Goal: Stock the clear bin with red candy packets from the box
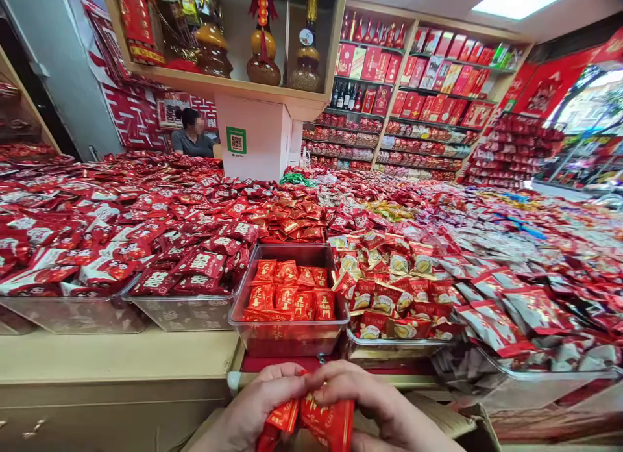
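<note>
At the bottom centre, my left hand [257, 406] has its fingers closed round small red candy packets. My right hand [372, 400] grips another red packet [328, 419] with gold lettering, and the fingertips of both hands nearly meet. Just beyond them stands a clear plastic bin [292, 338], partly filled with upright rows of similar red packets [285, 296]. Below my hands, a cardboard box [479, 426] is partly visible, its contents mostly hidden.
Bins of wrapped sweets spread to the left [189, 270] and right [389, 296]. A bare wooden ledge [111, 354] runs along the front left. A white pillar [253, 160] rises behind the sweets. A person [192, 140] sits at the back left.
</note>
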The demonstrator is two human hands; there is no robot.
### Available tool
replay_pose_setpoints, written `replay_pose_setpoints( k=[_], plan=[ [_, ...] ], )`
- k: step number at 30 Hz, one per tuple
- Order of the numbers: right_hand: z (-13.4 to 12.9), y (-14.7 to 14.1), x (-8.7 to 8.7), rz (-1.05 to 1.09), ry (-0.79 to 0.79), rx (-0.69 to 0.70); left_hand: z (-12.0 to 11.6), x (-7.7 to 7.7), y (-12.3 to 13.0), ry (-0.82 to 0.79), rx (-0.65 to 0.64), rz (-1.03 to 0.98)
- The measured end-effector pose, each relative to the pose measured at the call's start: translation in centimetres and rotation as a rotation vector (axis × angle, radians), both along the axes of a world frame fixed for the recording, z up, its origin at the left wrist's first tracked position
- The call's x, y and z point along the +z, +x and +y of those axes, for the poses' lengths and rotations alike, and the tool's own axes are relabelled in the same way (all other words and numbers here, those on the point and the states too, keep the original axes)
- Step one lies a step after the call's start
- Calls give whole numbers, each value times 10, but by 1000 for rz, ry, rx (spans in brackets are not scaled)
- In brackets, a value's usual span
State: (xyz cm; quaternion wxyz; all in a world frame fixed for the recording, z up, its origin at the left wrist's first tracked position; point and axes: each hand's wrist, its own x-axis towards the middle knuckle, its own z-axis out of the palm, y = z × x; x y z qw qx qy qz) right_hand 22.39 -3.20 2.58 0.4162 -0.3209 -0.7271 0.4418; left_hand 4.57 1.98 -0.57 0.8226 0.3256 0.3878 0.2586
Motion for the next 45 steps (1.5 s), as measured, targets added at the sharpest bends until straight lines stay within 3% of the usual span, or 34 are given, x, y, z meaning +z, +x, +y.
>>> replay_pose_setpoints(
  k=[3,6,9,11,13,16,18,22,26,32,36,41,45],
  plan=[
    [5,-6,-3,-66,46,-191,-5,-1,3,186,-9,107],
    [9,-10,-15,-54,-151,-435,-12,-2,5,518,95,123],
    [14,-14,-19,-52,-232,-480,-17,-3,6,732,113,182],
    [23,-16,-8,-127,-210,-441,-17,-3,6,717,126,172],
    [42,-19,13,-285,-127,-427,-17,-2,6,615,197,108],
    [91,-28,46,-782,192,-529,-15,0,5,461,277,28],
    [131,-38,54,-928,212,-502,-14,1,4,413,271,5],
    [191,-56,32,-1194,128,-378,-13,-1,1,406,268,-16],
    [211,-61,9,-1333,111,-315,-13,-3,-1,423,244,-23],
    [213,-59,8,-1372,72,-374,-13,-1,-2,431,239,9],
    [198,-55,25,-1257,105,-401,-13,1,-3,388,333,-13],
    [132,-41,50,-982,103,-330,-12,1,-4,334,373,-20],
    [72,-33,36,-385,-330,-144,-11,3,0,347,363,-119]
  ],
)
